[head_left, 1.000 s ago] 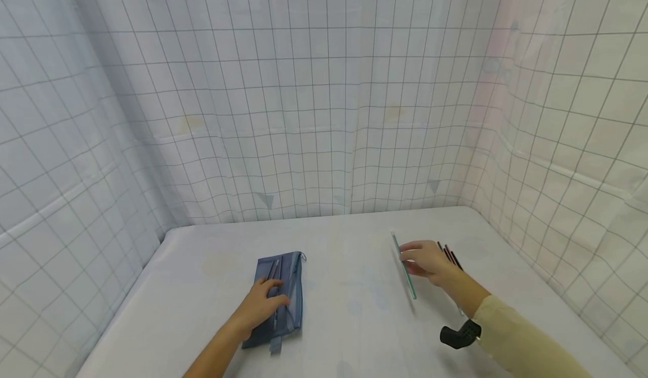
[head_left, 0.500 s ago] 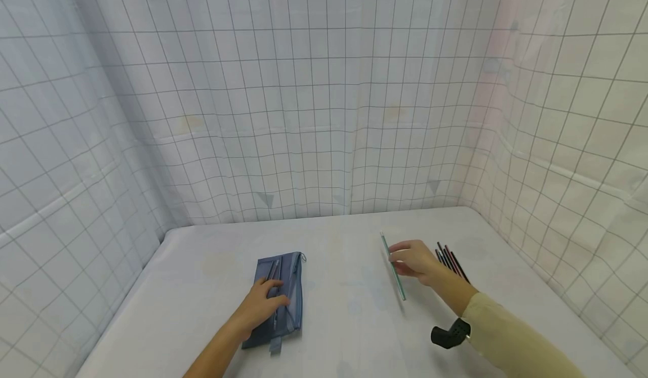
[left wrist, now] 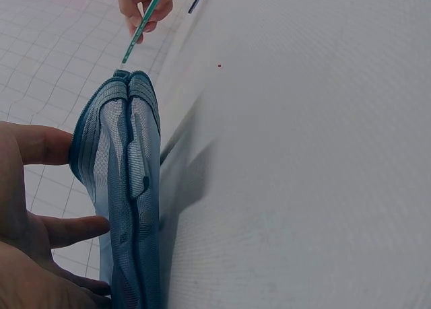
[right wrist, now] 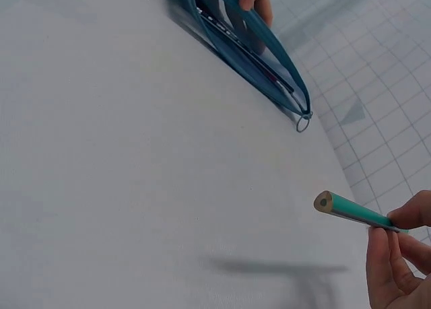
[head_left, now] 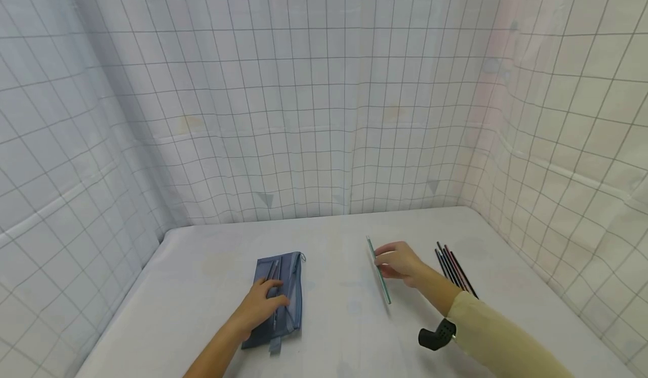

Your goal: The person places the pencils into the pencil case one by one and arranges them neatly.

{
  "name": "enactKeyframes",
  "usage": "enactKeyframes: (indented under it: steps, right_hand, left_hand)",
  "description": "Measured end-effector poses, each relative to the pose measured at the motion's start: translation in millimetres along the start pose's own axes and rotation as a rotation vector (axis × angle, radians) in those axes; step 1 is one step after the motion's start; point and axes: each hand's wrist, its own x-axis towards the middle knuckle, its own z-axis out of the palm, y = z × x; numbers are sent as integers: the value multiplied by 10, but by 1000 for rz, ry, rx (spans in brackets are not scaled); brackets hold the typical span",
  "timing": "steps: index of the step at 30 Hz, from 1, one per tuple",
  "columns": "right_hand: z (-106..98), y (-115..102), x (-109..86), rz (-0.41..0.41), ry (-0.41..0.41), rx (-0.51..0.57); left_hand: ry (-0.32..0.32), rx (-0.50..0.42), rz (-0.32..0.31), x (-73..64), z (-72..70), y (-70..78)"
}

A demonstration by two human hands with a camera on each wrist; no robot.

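My left hand point(head_left: 260, 307) rests on a blue mesh pencil case point(head_left: 296, 279), seen lying on the table in the head view. In the left wrist view, its spread, fairly straight fingers point(left wrist: 74, 229) touch one face of the case. The right wrist view shows the zipped side gaping, with slim, dark pencil-like items point(right wrist: 232, 36) inside. My right hand point(head_left: 400, 262) pinches a green pencil point(head_left: 381, 279) between thumb and fingertips, raised above the table to the right of the case. A flat wooden end with a dark core faces the right wrist camera.
Several dark and reddish pencils point(head_left: 455, 268) lie side by side on the right of the white table point(head_left: 334, 322). Grid-patterned curtains point(head_left: 324, 113) enclose the back and sides. A black device point(head_left: 436, 336) sits at the right sleeve point(head_left: 498, 333).
My right hand has moved left with the green pencil, toward the case. More of the pencils lying on the right now shows. The left hand and the case have stayed put.
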Motion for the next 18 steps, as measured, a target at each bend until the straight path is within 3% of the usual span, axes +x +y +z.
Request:
enactKeyframes:
  steps: [18]
  right_hand:
    - [342, -1, 61, -6, -50, 2]
  left_hand:
    - [-1, -7, 1, -2, 0, 3]
